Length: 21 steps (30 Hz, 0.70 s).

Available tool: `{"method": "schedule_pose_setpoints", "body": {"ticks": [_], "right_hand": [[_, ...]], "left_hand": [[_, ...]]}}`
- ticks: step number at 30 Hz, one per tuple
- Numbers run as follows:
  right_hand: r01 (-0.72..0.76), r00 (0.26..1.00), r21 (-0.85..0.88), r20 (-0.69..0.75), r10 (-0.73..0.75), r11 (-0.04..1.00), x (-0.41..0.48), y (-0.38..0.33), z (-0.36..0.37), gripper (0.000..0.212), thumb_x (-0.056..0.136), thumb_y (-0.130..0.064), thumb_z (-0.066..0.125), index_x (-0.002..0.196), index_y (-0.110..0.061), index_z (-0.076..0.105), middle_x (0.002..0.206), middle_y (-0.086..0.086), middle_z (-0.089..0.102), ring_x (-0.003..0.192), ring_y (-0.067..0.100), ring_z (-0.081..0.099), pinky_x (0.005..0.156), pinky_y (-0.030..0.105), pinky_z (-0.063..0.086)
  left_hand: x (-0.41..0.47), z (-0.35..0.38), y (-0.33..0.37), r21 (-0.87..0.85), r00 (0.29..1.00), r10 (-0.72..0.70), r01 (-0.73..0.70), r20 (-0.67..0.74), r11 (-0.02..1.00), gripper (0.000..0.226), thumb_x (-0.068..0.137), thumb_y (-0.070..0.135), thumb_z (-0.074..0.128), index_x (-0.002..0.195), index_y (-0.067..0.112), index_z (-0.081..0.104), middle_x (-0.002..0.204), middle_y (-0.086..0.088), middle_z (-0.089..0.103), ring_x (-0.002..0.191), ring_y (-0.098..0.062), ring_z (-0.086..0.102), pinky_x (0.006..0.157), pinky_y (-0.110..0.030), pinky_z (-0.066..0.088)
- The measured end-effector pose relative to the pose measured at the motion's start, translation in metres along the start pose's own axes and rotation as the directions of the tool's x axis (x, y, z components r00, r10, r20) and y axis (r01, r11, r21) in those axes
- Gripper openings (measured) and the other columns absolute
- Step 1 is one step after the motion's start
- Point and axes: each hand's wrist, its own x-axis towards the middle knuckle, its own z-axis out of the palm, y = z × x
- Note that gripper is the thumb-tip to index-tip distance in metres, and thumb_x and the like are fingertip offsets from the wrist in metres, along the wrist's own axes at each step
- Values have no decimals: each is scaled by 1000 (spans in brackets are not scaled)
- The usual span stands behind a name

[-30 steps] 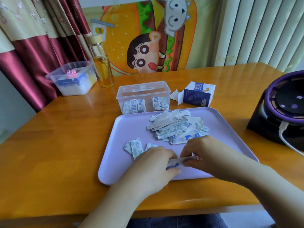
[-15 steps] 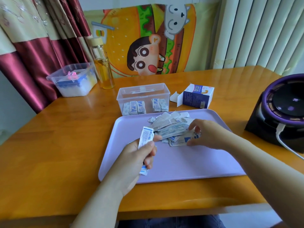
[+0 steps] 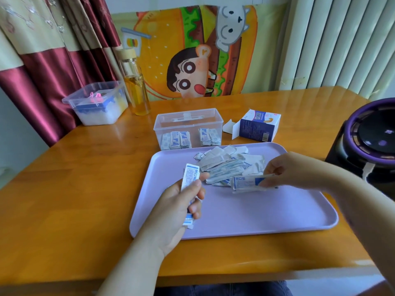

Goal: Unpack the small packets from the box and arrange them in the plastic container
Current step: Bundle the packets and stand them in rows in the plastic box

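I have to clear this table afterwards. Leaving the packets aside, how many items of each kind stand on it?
Clear plastic containers: 2
Purple tray: 1
Glass bottle: 1
Cardboard box: 1
Black and purple appliance: 1
Total: 6

the lower half of the tray (image 3: 267, 214) lies open, but the packet pile (image 3: 224, 165) at centre stands before the plastic container (image 3: 188, 122).
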Motion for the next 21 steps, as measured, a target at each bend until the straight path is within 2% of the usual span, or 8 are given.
{"method": "schedule_pose_setpoints", "body": {"ticks": [5,7,9,11,13,16,18,21], "right_hand": [[213,947,264,182,-265,941,-25,-32,-4,8,80,-18,73,75,-23,69,76,0,73,68,6,63,69,18,48],[295,920,230,192,-340,927,-29,-48,0,12,82,-14,71,79,-25,69,73,-6,73,66,5,65,65,15,49],[353,911,129,179,-372,927,-30,-60,5,15,83,-14,69,84,-29,70,71,-13,71,67,2,67,64,17,52],[384,912,13,151,-382,923,-29,-67,8,20,84,-16,68,92,-35,70,70,-23,67,70,-5,64,70,19,53],[396,915,-43,102,-391,917,-27,-73,11,24,83,-16,69,96,-37,69,72,-30,59,72,-10,60,72,17,52],[415,909,-41,48,-413,909,-25,-78,16,27,79,-16,73,98,-34,66,77,-29,55,72,-10,57,70,12,49],[420,908,-25,-8,-420,907,-24,-78,19,32,76,-19,77,97,-36,61,80,-25,55,70,-8,56,68,12,49],[399,913,94,-129,-386,912,-24,-73,23,38,75,-21,77,101,-37,56,89,-19,60,75,-1,60,70,15,51]], "left_hand": [[9,3,2,-290,987,-161,145,-32,946,23,95,19,47,104,12,66,62,2,49,44,-4,36,44,-16,34],[9,7,3,-341,964,-260,264,58,902,24,91,22,51,98,13,72,68,0,56,51,-7,48,48,-19,43],[5,11,2,-345,922,-343,385,179,856,26,85,26,54,94,13,76,86,-8,68,72,-18,64,60,-29,55],[-1,13,2,-300,865,-381,478,328,826,36,83,33,52,102,13,75,108,-15,69,92,-27,67,71,-37,57],[-6,14,1,-250,828,-386,508,407,824,41,82,39,51,106,13,73,114,-14,67,98,-28,67,73,-37,57],[-11,14,1,-242,825,-369,498,428,832,33,83,26,55,105,9,73,112,-15,68,78,-21,68,62,-30,57],[-12,13,-1,-282,839,-365,493,403,823,28,81,14,58,105,5,69,101,-16,69,61,-15,60,53,-25,52],[-11,14,-4,-331,876,-352,456,328,826,27,78,7,59,104,6,64,81,-10,64,54,-11,49,48,-20,44]]}}
